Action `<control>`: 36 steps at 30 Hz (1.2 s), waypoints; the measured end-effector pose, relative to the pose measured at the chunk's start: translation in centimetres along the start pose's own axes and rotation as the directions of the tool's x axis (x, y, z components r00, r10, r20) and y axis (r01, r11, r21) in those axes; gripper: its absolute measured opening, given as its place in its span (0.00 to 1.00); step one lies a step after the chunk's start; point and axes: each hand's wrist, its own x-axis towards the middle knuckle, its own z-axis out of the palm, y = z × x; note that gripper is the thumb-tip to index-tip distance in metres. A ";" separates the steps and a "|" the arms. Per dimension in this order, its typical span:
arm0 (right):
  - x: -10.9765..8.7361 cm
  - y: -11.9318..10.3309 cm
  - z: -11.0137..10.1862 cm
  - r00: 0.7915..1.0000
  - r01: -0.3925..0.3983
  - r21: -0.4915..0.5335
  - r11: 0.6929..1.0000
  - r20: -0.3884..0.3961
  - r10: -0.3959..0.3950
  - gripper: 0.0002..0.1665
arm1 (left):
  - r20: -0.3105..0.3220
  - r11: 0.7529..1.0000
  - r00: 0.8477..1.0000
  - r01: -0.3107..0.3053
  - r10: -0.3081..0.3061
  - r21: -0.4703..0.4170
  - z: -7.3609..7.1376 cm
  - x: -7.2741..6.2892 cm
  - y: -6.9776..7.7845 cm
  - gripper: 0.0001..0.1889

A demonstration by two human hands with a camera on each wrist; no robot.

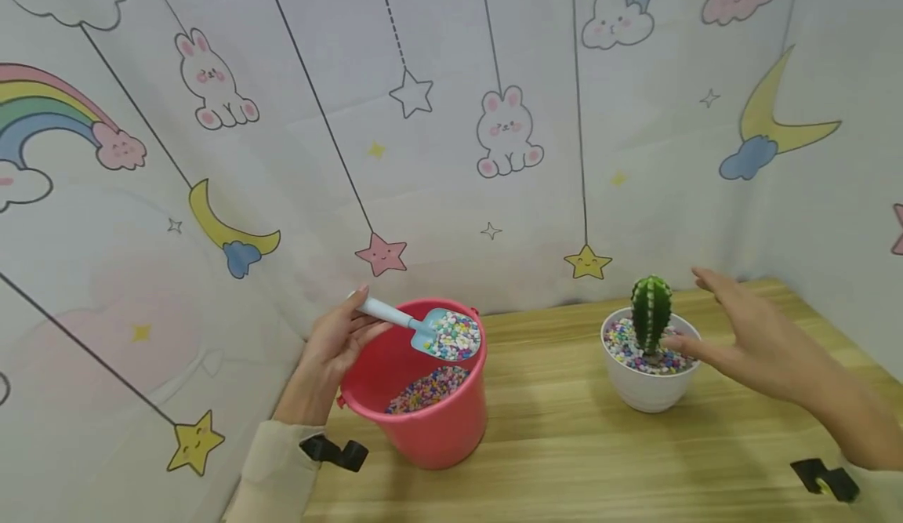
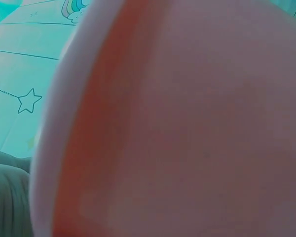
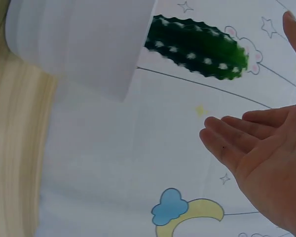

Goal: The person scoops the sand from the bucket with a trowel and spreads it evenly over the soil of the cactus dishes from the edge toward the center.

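My left hand (image 1: 333,350) grips the pale blue handle of a small toy shovel (image 1: 384,311), its blade over the mouth of a red bucket (image 1: 440,433). Colorful pebbles (image 1: 457,338) heap the blade, and more pebbles (image 1: 432,388) lie deep inside the bucket. In the left wrist view the bucket's wall (image 2: 197,123) fills most of the picture and hides the shovel. On the right, a green cactus (image 1: 650,315) stands upright in a white pot (image 1: 650,388) topped with similar pebbles. My right hand (image 1: 762,343) is held beside the cactus, fingers extended and thumb apart, holding nothing.
Bucket and pot stand apart on a wood-grain tabletop (image 1: 550,437). Behind and at both sides hangs a pale cloth (image 1: 451,201) printed with stars, rabbits, moons and rainbows, close to the bucket on the left. Black straps (image 1: 333,452) show at both wrists.
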 end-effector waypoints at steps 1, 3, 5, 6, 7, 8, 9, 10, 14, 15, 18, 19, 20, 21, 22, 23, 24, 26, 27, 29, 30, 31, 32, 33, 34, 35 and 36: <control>0.0 0.4 0.2 1.000 -0.020 0.019 1.000 0.015 0.020 0.65 | 0.000 1.000 1.000 0.001 -0.001 -0.001 0.2 0.0 -0.1 0.21; -0.1 1.2 0.6 0.998 -0.042 0.043 0.998 0.043 0.040 0.67 | 0.000 1.000 1.000 -0.005 0.005 0.002 0.5 0.0 -0.3 0.21; -0.2 2.0 1.2 0.996 -0.060 0.056 0.997 0.071 0.056 0.68 | 0.003 1.000 1.000 -0.008 0.008 0.005 0.8 0.0 -0.5 0.21; -0.2 2.3 1.5 0.994 -0.070 0.062 0.996 0.089 0.064 0.69 | 0.004 1.000 1.000 -0.010 0.010 0.006 1.0 -0.1 -0.7 0.21; -0.2 2.6 1.8 0.992 -0.076 0.069 0.995 0.106 0.069 0.70 | 0.007 1.000 1.000 -0.015 0.015 0.009 1.2 -0.1 -0.8 0.20; -0.2 2.9 2.1 0.991 -0.078 0.071 0.994 0.118 0.069 0.71 | 0.008 1.000 1.000 -0.020 0.020 0.009 1.4 -0.1 -0.9 0.20; -0.1 3.1 2.3 0.988 -0.085 0.071 0.994 0.133 0.075 0.72 | 0.010 1.000 1.000 -0.024 0.024 0.008 1.5 -0.1 -1.0 0.20; -0.1 3.2 2.6 0.985 -0.092 0.072 0.993 0.150 0.080 0.73 | 0.011 1.000 1.000 -0.026 0.026 0.006 1.7 -0.1 -1.1 0.21; 0.1 3.7 3.5 0.979 -0.101 0.075 0.992 0.187 0.085 0.73 | 0.019 0.999 0.999 -0.038 0.038 -0.001 2.4 -0.3 -1.3 0.20; 0.2 3.8 3.7 0.977 -0.105 0.077 0.991 0.196 0.089 0.73 | 0.023 0.999 0.999 -0.041 0.041 -0.002 2.6 -0.3 -1.3 0.20; 0.2 4.0 4.1 0.974 -0.109 0.084 0.990 0.208 0.090 0.73 | 0.029 0.999 0.999 -0.042 0.042 -0.003 3.1 -0.4 -1.5 0.20; 0.2 4.1 4.2 0.973 -0.111 0.085 0.990 0.212 0.091 0.73 | 0.024 0.999 0.999 -0.039 0.039 -0.004 3.4 -0.4 -1.6 0.19; 0.2 4.2 4.3 0.972 -0.111 0.085 0.990 0.215 0.091 0.73 | 0.024 0.999 0.999 -0.037 0.037 -0.004 3.6 -0.5 -1.7 0.20; 0.2 4.3 4.4 0.973 -0.108 0.084 0.991 0.214 0.088 0.73 | 0.025 0.999 0.999 -0.036 0.036 -0.004 3.8 -0.5 -1.8 0.20; 0.2 4.3 4.5 0.974 -0.105 0.083 0.991 0.212 0.085 0.72 | 0.023 0.999 0.999 -0.035 0.035 -0.006 4.1 -0.6 -1.9 0.21; 0.1 4.4 4.6 0.975 -0.099 0.083 0.992 0.207 0.080 0.72 | 0.024 0.999 0.999 -0.036 0.036 -0.009 4.3 -0.6 -1.9 0.21; 0.1 4.5 4.8 0.977 -0.090 0.085 0.992 0.201 0.071 0.71 | 0.027 0.999 0.999 -0.037 0.037 -0.013 4.6 -0.7 -2.0 0.21; 0.0 4.7 5.1 0.979 -0.080 0.082 0.993 0.194 0.063 0.70 | 0.031 0.999 0.999 -0.042 0.042 -0.006 5.1 -0.8 -2.2 0.22; -0.1 4.7 5.3 0.979 -0.081 0.079 0.994 0.194 0.064 0.70 | 0.032 0.999 0.999 -0.043 0.043 -0.002 5.4 -0.8 -2.3 0.22; -0.1 4.9 5.6 0.977 -0.086 0.071 0.994 0.199 0.070 0.71 | 0.037 0.999 0.998 -0.045 0.045 0.004 5.9 -0.8 -2.5 0.20; -0.2 4.9 5.7 0.976 -0.092 0.064 0.994 0.206 0.077 0.71 | 0.040 0.999 0.998 -0.049 0.048 0.007 6.2 -0.8 -2.6 0.20; -0.2 5.0 5.8 0.973 -0.099 0.056 0.994 0.213 0.085 0.72 | 0.042 0.999 0.998 -0.050 0.050 0.008 6.4 -0.8 -2.7 0.19; -0.2 5.0 5.9 0.971 -0.106 0.051 0.993 0.222 0.092 0.73 | 0.044 0.999 0.998 -0.050 0.050 0.007 6.7 -0.9 -2.8 0.18; -0.2 5.0 5.9 0.971 -0.105 0.052 0.993 0.223 0.091 0.73 | 0.046 0.999 0.998 -0.051 0.051 -0.002 6.9 -0.9 -2.8 0.18; -0.2 5.0 6.0 0.970 -0.104 0.052 0.993 0.224 0.090 0.73 | 0.050 0.999 0.997 -0.053 0.054 -0.011 7.2 -1.0 -2.9 0.17; -0.2 5.0 6.0 0.970 -0.104 0.053 0.993 0.228 0.090 0.73 | 0.054 0.998 0.997 -0.052 0.054 -0.024 7.4 -1.0 -2.9 0.17; -0.2 5.0 6.0 0.968 -0.104 0.054 0.993 0.233 0.089 0.74 | 0.056 0.998 0.997 -0.050 0.052 -0.034 7.7 -1.1 -3.0 0.17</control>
